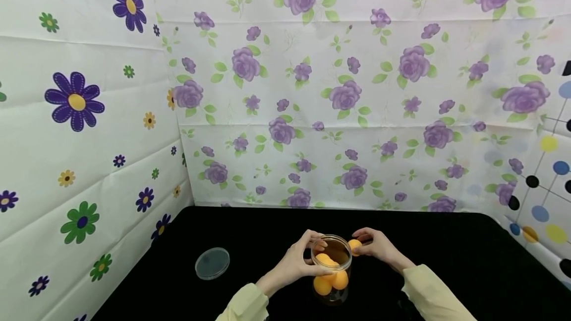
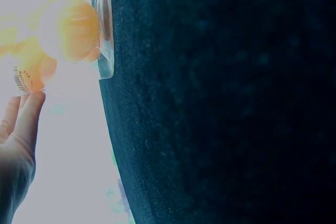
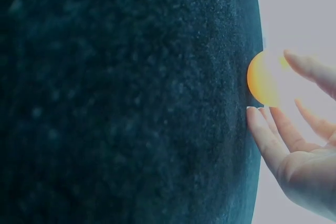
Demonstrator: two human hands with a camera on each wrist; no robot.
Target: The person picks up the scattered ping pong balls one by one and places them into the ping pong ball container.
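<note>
A clear round jar [image 1: 344, 264] with no lid on it leans slightly over the black tabletop in the head view. Several orange table tennis balls [image 1: 340, 279] lie inside it. My left hand [image 1: 292, 260] grips the jar near its rim, thumb at the front and fingers round the back. Beside the rim on the right, my right hand [image 1: 379, 246] pinches one more orange ball [image 1: 355, 246] between thumb and fingers. The right wrist view shows this ball [image 3: 261, 80] at the fingertips. Glare washes out part of the jar [image 2: 106, 35] in the left wrist view.
A clear round lid [image 1: 212, 263] lies flat on the black table [image 1: 267, 227], left of the jar. Flowered white cloths [image 1: 276, 162] hang behind and to the left, and a dotted cloth [image 1: 542, 182] hangs at the right.
</note>
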